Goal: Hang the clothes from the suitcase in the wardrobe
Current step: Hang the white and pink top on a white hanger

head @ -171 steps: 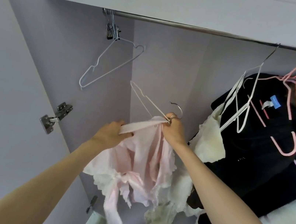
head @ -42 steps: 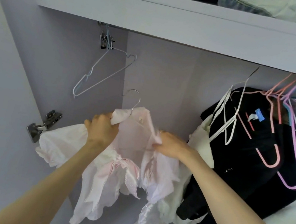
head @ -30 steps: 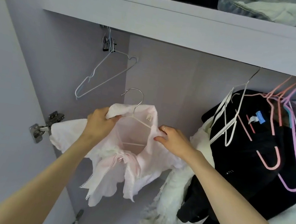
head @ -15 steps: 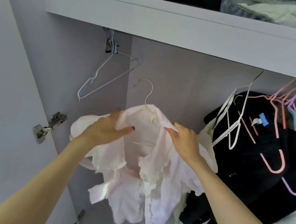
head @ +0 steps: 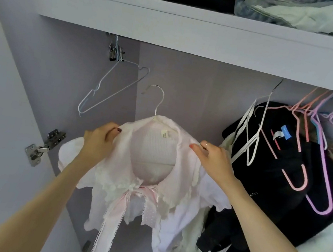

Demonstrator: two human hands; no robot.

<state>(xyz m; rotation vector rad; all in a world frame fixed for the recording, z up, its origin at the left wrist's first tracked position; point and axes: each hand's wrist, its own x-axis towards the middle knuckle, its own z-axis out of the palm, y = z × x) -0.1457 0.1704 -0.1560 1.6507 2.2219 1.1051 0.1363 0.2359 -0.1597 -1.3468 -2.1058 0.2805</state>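
Lilac wardrobe interior (head: pixel 200 83): a pale pink, lace-collared blouse (head: pixel 148 179) sits on a wire hanger (head: pixel 157 102), below the shelf (head: pixel 197 32). Its long axis is vertical, hook uppermost. The left hand (head: pixel 99 139) and right hand (head: pixel 213 161) each pinch a shoulder.

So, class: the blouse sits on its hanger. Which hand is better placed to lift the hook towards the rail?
Probably the right hand: it grips the pink blouse on the side where the hanger hook rises. The left hand can steady the other shoulder.

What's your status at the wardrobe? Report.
Left hand and right hand pinch pink blouse at shoulders. Blouse on hanger, hook not yet on rail. Empty wire hanger hangs left.
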